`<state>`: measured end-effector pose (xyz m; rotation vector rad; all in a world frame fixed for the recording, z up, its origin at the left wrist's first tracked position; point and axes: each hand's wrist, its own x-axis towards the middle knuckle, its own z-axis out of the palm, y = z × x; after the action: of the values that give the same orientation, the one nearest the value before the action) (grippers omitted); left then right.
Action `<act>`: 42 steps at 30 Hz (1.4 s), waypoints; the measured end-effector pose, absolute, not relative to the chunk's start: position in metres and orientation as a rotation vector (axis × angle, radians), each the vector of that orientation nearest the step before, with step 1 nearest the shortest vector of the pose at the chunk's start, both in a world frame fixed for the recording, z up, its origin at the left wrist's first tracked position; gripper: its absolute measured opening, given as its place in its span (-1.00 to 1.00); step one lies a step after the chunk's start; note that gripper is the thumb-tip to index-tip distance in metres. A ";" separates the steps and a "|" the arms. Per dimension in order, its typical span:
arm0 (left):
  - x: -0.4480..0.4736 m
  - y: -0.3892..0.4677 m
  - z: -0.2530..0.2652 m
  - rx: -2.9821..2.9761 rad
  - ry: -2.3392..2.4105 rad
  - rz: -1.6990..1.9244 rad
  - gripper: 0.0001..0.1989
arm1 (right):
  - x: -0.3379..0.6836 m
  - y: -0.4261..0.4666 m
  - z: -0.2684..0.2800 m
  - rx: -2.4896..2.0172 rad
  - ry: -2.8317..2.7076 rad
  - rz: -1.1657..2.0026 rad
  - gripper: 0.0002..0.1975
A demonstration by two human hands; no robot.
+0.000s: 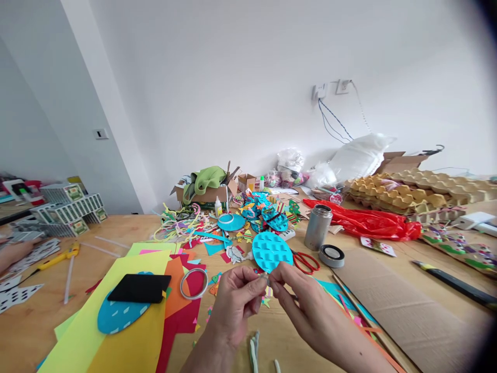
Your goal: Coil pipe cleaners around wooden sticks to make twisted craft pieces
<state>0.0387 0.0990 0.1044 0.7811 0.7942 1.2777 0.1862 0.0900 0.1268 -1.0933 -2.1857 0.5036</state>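
My left hand [239, 295] and my right hand [301, 296] meet at their fingertips over the near middle of the table. Both are closed in a pinch; whatever lies between the fingers is too small to make out. Just beyond them is a blue paper disc [272, 250] with rows of raised flaps. Red-handled scissors [306, 263] lie beside the disc, close to my right hand. Left of my left hand rests a roll of tape [193, 284]. Below my hands are pale green strips [253, 352] and a short whitish piece [277, 366].
Coloured paper sheets [128, 259] lie at left, bearing a blue oval [120, 316] and a black rectangle [140, 288]. A steel flask [318, 228], its lid [332, 255], cardboard [396, 300] and a utility knife [458, 285] are at right. Another person's hand [17, 254] shows far left.
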 end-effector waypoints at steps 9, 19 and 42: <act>0.043 0.102 0.098 0.661 0.783 1.318 -0.75 | 0.168 0.096 0.116 -1.113 -1.949 0.662 -0.79; 0.056 0.102 0.091 0.497 0.584 1.398 -0.85 | 0.168 0.101 0.109 -1.279 -1.949 0.590 -0.84; 0.027 0.114 0.089 1.489 1.126 1.077 -0.81 | 0.193 0.104 0.110 -1.514 -2.526 0.173 -0.83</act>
<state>0.0272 0.1141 0.0892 1.4885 1.1261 1.0769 0.1928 0.1036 0.1102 -1.5142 -2.5263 0.1733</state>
